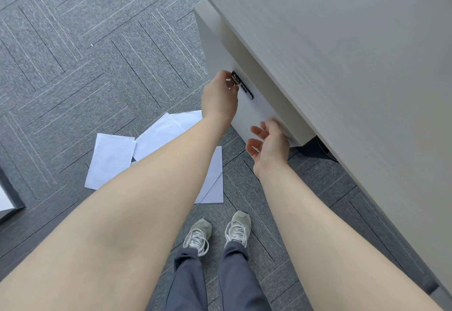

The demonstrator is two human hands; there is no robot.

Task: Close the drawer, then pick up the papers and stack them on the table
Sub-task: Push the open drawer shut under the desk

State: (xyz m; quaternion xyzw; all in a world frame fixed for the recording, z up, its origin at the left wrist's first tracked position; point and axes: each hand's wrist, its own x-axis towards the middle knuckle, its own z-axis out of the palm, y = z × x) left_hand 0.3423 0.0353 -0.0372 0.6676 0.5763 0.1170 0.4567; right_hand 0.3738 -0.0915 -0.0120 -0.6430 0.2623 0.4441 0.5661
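Note:
A white drawer (259, 112) juts out from under the pale wooden table (342, 41); a black combination lock (244, 88) with a metal knob sits on its front. My left hand (221, 95) pinches that knob with curled fingers. My right hand (270, 143) is at the drawer's near corner, fingers relaxed and spread, its far side against the drawer front. Several white papers (110, 159) lie scattered on the grey carpet below my left forearm, partly hidden by it.
Grey patterned carpet (73, 66) covers the floor. My feet in grey sneakers (217, 231) stand just behind the papers. A white object with a dark edge (7, 198) shows at the left border. Dark table hardware (315, 150) sits under the desk by the drawer.

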